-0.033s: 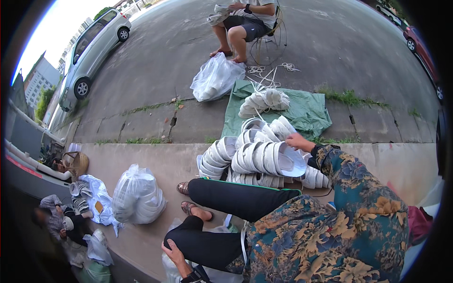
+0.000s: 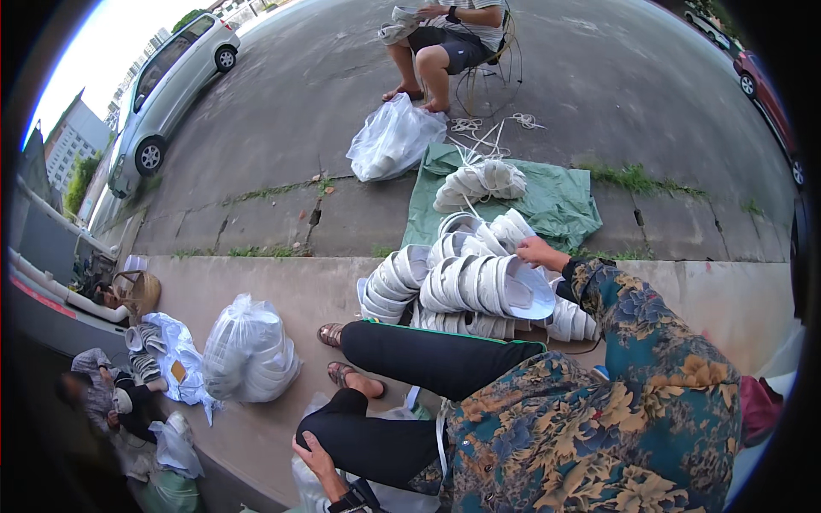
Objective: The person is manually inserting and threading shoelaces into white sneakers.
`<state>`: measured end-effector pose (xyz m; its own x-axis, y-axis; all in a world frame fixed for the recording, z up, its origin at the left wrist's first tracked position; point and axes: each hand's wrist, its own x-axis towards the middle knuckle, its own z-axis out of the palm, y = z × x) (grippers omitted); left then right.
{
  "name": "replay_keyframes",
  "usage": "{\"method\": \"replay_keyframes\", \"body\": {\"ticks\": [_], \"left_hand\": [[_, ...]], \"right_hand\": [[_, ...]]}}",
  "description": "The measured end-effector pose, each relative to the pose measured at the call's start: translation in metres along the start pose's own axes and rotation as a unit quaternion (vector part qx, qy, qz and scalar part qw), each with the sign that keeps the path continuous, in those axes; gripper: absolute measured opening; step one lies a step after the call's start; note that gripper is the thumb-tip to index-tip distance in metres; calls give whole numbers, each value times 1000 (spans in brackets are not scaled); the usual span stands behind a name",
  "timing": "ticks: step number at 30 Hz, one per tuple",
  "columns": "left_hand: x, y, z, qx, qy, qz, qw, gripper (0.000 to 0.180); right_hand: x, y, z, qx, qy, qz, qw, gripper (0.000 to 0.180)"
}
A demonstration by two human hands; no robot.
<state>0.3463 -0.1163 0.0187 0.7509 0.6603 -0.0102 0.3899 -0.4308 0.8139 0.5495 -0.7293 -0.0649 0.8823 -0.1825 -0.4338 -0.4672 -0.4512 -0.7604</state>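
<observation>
My right hand (image 2: 540, 253) is at the top edge of a stack of nested white shoe uppers (image 2: 466, 286), its fingers closed at the rim of the end piece. That end piece turns its open side and pale inner sole toward me. More nested white uppers (image 2: 393, 282) lean against this stack on the left, and others lie behind and below it. Lower down, my left hand (image 2: 320, 466) rests on my black-trousered knee, fingers laid over it and holding nothing.
Tied white uppers (image 2: 479, 185) lie on a green sheet (image 2: 556, 201). A filled clear bag (image 2: 250, 350) stands left; another white bag (image 2: 395, 137) lies near a seated person (image 2: 453, 51). At far left, a second person (image 2: 107, 389) sits beside shoe pieces. Cars are parked beyond.
</observation>
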Motion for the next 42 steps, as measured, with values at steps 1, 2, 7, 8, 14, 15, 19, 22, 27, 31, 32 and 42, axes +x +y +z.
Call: {"method": "replay_keyframes", "body": {"ticks": [1,2,7,8,14,15,19,22,27,31,32,42], "left_hand": [[-3,1,0,-5,-4,-5,1000,60],[-6,3,-1,-5,-2,-10,1000,60],[-22,12,-13,16,-9,-34,999,64],[-26,14,-17,21,-9,-42,999,64],[-28,9,-30,29,-5,-84,996,69],[-28,9,-33,42,3,-77,996,65],[-25,48,-28,112,10,-98,989,59],[-20,81,-21,158,0,-138,978,65],[-20,69,-20,159,13,-119,980,67],[-20,76,-17,188,7,-116,975,68],[-21,83,-16,162,9,-113,980,69],[-25,93,-16,159,17,-119,980,66]], "right_hand": [[5,-15,-2,5,-26,-2,1000,31],[5,-26,-1,1,-29,-2,1000,31],[4,-34,17,-71,-184,125,972,48],[-1,-32,26,-104,-212,158,959,55],[8,31,82,-101,-203,217,950,63],[5,32,93,-55,-148,126,979,63],[2,55,127,-8,-57,60,997,66],[15,103,155,-79,49,83,992,71],[2,46,115,3,-76,22,997,79],[45,-33,37,-144,-369,242,886,53],[61,-57,24,-135,-379,212,891,47],[180,-231,18,-94,-41,-127,987,37]]}}
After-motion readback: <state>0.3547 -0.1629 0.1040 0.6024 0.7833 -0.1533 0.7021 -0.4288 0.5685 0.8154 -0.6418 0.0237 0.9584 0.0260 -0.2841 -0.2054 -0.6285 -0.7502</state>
